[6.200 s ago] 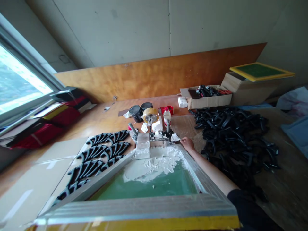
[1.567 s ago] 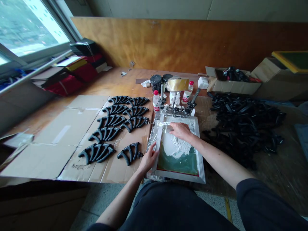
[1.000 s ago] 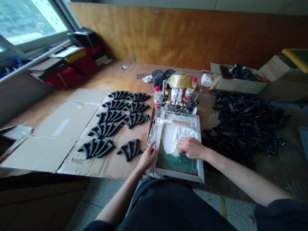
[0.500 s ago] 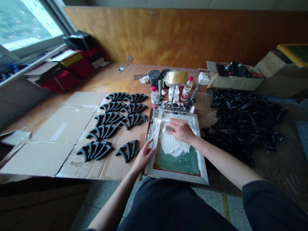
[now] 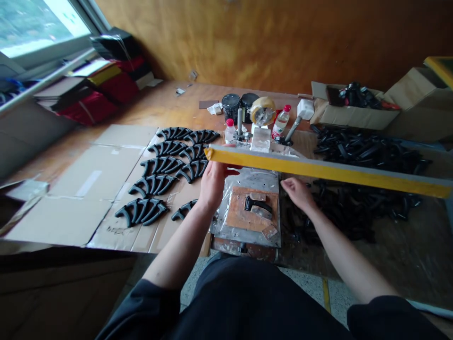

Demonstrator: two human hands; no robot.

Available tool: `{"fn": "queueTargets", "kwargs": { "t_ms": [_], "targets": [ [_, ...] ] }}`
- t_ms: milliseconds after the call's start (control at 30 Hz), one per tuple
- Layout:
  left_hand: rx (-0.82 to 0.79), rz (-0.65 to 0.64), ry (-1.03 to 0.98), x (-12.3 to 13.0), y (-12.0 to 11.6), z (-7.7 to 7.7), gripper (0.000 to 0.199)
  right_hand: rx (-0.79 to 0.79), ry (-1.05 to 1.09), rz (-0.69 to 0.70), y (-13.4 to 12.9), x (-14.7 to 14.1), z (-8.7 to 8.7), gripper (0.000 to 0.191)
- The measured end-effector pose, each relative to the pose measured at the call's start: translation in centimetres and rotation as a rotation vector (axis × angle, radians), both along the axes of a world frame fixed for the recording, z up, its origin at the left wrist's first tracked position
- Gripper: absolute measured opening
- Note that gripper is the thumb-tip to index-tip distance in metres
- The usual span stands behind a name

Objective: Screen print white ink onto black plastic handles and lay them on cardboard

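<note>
My left hand (image 5: 214, 185) grips the raised silkscreen frame (image 5: 318, 169) from below at its yellow-edged near end. The frame stands hinged up across the view and hides the hinge area and the screen's face. My right hand (image 5: 297, 194) hangs just below that yellow edge, fingers loosely curled, holding nothing. Beneath both hands lies a foil-and-plastic-covered print bed (image 5: 247, 189) with a brown pad (image 5: 240, 222). A black arched plastic piece (image 5: 256, 205) sits on the pad, its surface glossy and its far part partly hidden by nothing I can confirm.
Rows of black arched pieces (image 5: 161, 165) lie on flattened cardboard (image 5: 95, 179) left of the bed. A heap of black pieces (image 5: 357, 208) spreads to the right. Ink tins (image 5: 231, 107), a tape roll (image 5: 262, 111) and bottles stand behind; a cardboard box (image 5: 354, 118) sits back right.
The screen frame has swung up from lying flat, uncovering the bed and black piece. My right hand has left the white paste on the screen. My head has tilted slightly.
</note>
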State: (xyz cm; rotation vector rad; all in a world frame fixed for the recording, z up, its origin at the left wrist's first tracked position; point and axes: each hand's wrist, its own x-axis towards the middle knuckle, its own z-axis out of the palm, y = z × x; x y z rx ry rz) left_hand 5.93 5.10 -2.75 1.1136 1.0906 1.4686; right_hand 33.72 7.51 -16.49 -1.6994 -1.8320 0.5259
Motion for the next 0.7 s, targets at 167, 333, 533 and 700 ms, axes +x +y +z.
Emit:
{"fn": "queueTargets", "kwargs": {
  "t_ms": [167, 333, 533, 700],
  "targets": [
    [-0.36, -0.157, 0.021, 1.3, -4.7, -6.7, 0.056, 0.019, -0.436, 0.22, -4.6, -7.2, -3.1, 0.019],
    [-0.778, -0.489, 0.007, 3.1, -10.4, -11.7, 0.066, -0.007, -0.548, 0.143, -6.2, -9.2, -1.1, 0.02],
    [-0.762, -0.532, -0.038, 4.3, -11.0, -12.3, 0.066, -0.087, -0.433, 0.237, -6.6, -9.0, -1.4, 0.01],
    [-0.709, -0.461, -0.111, 5.4, -11.0, -12.6, 0.059, -0.012, -0.213, 0.231, -8.7, -9.6, -0.5, 0.006]
  ]
}}
